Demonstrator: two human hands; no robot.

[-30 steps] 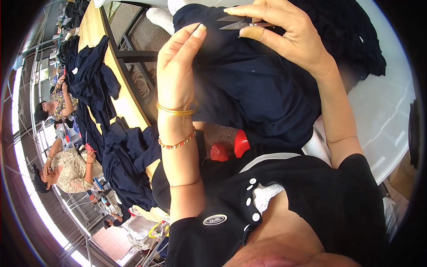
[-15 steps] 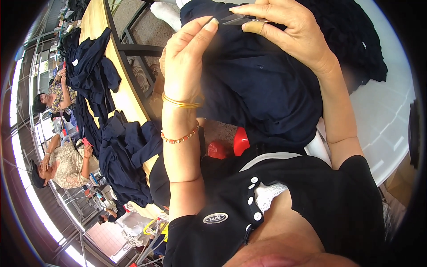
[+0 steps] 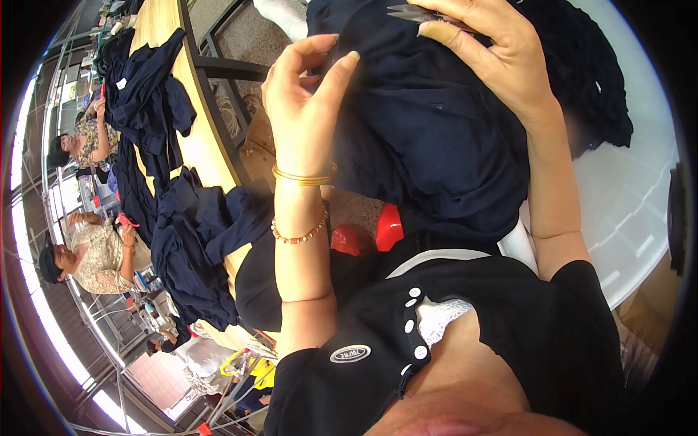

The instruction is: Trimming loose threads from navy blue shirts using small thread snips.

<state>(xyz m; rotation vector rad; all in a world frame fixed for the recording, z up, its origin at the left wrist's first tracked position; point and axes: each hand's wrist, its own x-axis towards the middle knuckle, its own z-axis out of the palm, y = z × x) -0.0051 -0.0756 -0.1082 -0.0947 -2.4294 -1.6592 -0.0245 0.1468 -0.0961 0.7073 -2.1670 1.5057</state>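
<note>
Across my lap lies a dark navy garment (image 3: 436, 138), bunched in folds. My left hand (image 3: 305, 91) is over its left edge, thumb and forefinger apart, and I see nothing between them. My right hand (image 3: 491, 54) is closed round thread snips (image 3: 416, 14), whose pointed metal blades stick out toward the left, slightly parted. Most of the snips' body is hidden in the palm. A tan wrap (image 3: 440, 31) covers part of the right thumb.
More navy garments (image 3: 193, 240) are heaped along a wooden table (image 3: 203, 145) on the left. A white tub or tray (image 3: 640, 182) curves round the right, with dark cloth (image 3: 582, 87) in it. Red objects (image 3: 389, 227) lie below my lap. Several people work beyond the table.
My left thumb and forefinger have come apart from their pinch, and that hand has dropped slightly. The right hand has shifted right with the snips, away from the left fingertips.
</note>
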